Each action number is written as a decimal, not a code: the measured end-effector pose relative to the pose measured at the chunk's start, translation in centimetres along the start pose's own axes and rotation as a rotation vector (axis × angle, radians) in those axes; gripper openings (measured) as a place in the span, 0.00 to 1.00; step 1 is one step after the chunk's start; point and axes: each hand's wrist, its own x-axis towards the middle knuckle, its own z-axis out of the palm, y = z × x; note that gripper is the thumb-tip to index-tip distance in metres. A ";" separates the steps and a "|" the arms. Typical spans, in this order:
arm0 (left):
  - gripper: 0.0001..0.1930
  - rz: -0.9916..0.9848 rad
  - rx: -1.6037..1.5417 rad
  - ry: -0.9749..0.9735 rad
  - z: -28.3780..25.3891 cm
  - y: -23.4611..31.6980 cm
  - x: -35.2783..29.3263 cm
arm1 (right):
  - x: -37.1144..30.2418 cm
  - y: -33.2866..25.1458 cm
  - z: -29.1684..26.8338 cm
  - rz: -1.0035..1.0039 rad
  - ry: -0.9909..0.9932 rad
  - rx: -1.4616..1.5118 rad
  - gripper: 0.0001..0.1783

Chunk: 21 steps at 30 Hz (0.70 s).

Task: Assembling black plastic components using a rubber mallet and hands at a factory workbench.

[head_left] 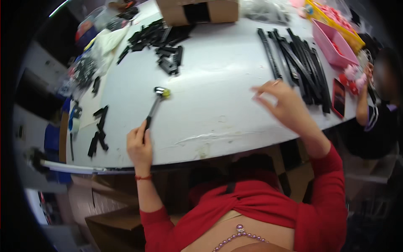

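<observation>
My left hand [140,147] is closed round the black handle of a small hammer [155,108]. The hammer's head, shiny metal with a yellow face, points away from me over the white table. My right hand [285,105] is raised at the right, thumb and forefinger apart, with nothing visible between them. Just beyond it lies a bundle of long black strips [296,59], some with toothed edges. Short black pieces [100,130] lie left of my left hand. A heap of similar black pieces [153,35] is farther back.
A cardboard box [201,12] stands at the far edge of the white table [210,96]. To the right are a pink basket [331,44], a yellow crate [340,25] and a phone [338,98]. Another person [373,122] sits there, holding a pink and red plush item. Plastic bags [86,69] lie left.
</observation>
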 end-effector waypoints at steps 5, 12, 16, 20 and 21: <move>0.17 -0.048 0.048 0.012 -1.6 -0.3 -1.0 | 1.7 -4.6 8.9 -0.362 -0.278 0.044 0.24; 0.18 -0.138 0.180 -0.002 -0.2 -0.7 -0.3 | 4.5 -3.8 11.7 -0.501 -0.245 0.092 0.29; 0.19 -0.203 0.169 -0.025 -1.4 -1.4 -0.8 | 5.2 -2.9 12.3 -0.431 -0.181 0.128 0.27; 0.21 -0.291 -0.022 0.006 -3.9 -4.4 0.1 | 5.0 -3.0 12.5 -0.416 -0.137 0.119 0.26; 0.23 -0.280 0.046 0.019 -4.2 -5.9 1.2 | 5.0 -2.8 12.4 -0.454 -0.163 0.146 0.26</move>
